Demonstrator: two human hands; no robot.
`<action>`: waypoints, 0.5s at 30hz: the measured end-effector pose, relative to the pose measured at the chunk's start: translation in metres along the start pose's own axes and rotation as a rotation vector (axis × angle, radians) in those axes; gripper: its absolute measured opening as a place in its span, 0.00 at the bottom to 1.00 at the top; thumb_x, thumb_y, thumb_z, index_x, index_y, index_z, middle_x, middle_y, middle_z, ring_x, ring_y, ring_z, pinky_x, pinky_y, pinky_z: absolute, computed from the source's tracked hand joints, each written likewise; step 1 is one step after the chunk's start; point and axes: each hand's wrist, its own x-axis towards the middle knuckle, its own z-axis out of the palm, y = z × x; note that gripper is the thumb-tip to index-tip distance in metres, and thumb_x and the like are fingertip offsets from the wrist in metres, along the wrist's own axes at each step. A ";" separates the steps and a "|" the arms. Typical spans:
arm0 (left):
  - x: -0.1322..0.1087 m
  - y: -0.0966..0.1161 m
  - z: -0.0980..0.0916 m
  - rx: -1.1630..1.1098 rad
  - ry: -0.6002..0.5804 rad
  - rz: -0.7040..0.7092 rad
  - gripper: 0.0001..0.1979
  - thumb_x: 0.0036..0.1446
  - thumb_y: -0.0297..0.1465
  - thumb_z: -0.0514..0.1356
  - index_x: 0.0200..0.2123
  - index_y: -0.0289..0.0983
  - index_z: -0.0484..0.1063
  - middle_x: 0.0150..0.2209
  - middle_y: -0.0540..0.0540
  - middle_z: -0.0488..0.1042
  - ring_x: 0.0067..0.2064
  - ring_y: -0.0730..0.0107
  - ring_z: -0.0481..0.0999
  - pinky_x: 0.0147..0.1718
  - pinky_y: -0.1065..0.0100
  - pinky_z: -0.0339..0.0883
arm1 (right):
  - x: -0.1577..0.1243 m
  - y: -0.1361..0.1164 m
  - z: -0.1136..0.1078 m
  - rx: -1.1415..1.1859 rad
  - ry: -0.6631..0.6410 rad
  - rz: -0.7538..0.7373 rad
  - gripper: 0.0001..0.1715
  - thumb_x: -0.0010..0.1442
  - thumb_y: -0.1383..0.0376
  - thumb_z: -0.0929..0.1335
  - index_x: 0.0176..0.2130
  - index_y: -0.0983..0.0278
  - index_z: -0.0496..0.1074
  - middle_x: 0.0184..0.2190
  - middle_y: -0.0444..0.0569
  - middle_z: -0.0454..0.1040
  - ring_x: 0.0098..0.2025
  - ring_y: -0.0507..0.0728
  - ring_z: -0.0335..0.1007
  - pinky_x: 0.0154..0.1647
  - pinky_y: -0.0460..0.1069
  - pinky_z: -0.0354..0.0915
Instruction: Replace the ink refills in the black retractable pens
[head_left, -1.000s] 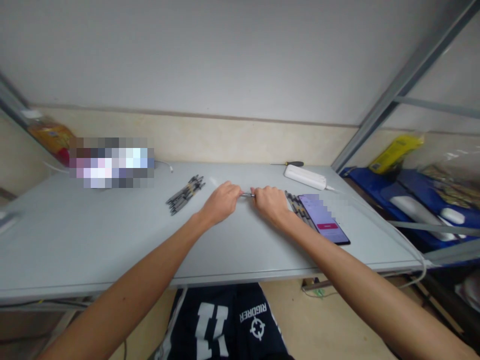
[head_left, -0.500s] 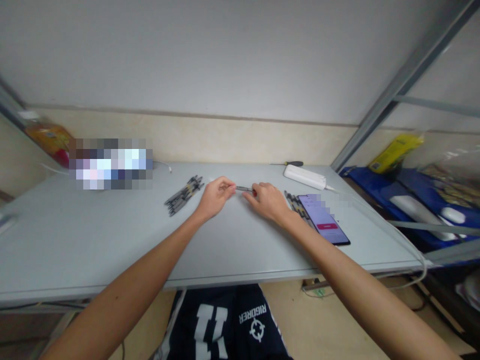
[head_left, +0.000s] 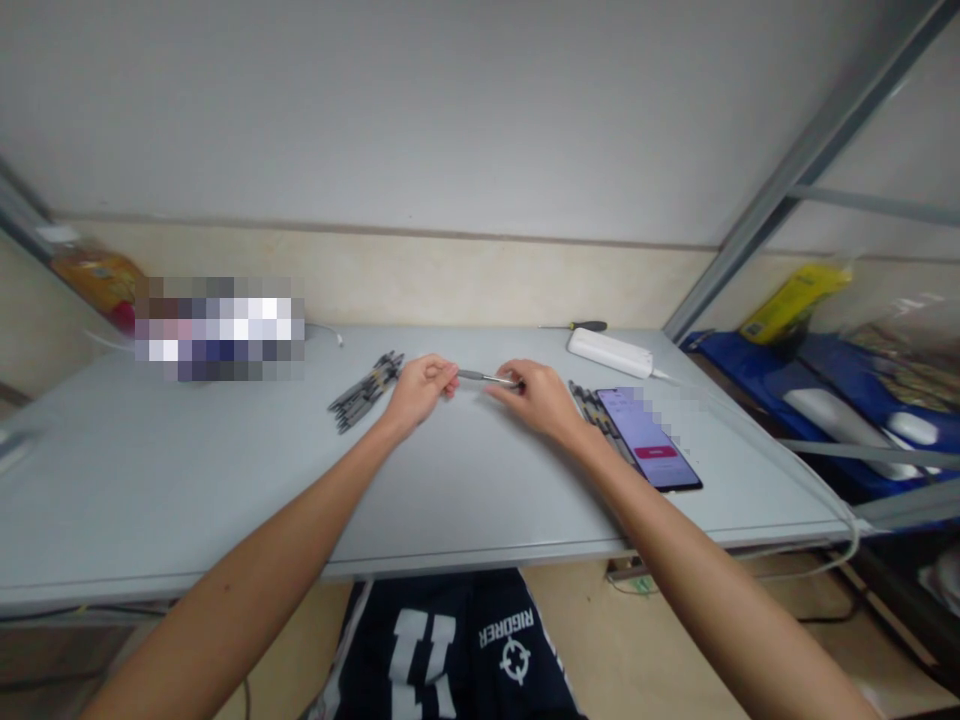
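Note:
A slim grey pen [head_left: 471, 375] spans the gap between my two hands, lying nearly level above the desk. My left hand [head_left: 420, 392] pinches its left end between thumb and fingertips. At the other end, where the pen looks thinner and silvery, the fingers of my right hand [head_left: 537, 396] are closed round it; a small dark part shows there, too small to name. Just left of my left hand lies a bundle of grey pens [head_left: 364, 395]. Further pens [head_left: 592, 408] lie beyond my right hand, partly hidden by my wrist and forearm.
A lit phone [head_left: 651, 445] lies right of the right-hand pens. Behind it are a white power strip [head_left: 609, 354] with a cable and a screwdriver [head_left: 589, 326]. A bottle [head_left: 94, 275] and a blurred-out screen stand back left. A metal frame borders the desk's right side.
My hands have moved slightly apart, the left one leftward and the right one a little rightward. More of the pen shows between them.

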 end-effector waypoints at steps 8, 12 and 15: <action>0.002 0.000 -0.001 -0.086 0.056 -0.045 0.14 0.43 0.39 0.65 0.25 0.33 0.68 0.20 0.50 0.71 0.20 0.76 0.68 0.23 0.71 0.61 | -0.005 0.015 0.013 0.553 0.128 0.186 0.19 0.54 0.53 0.66 0.26 0.67 0.71 0.18 0.42 0.65 0.21 0.49 0.58 0.25 0.45 0.55; 0.002 -0.001 -0.001 -0.101 0.060 -0.062 0.14 0.43 0.38 0.65 0.26 0.33 0.68 0.20 0.50 0.72 0.20 0.76 0.68 0.23 0.71 0.61 | -0.004 0.018 0.017 0.773 0.167 0.204 0.22 0.45 0.52 0.71 0.34 0.65 0.70 0.23 0.42 0.69 0.20 0.49 0.60 0.22 0.44 0.57; 0.002 -0.001 -0.002 -0.103 0.063 -0.054 0.14 0.44 0.39 0.65 0.26 0.33 0.68 0.20 0.49 0.72 0.20 0.76 0.69 0.23 0.71 0.61 | -0.006 0.018 0.016 0.803 0.138 0.289 0.23 0.50 0.47 0.67 0.27 0.65 0.70 0.17 0.41 0.66 0.16 0.48 0.57 0.18 0.44 0.54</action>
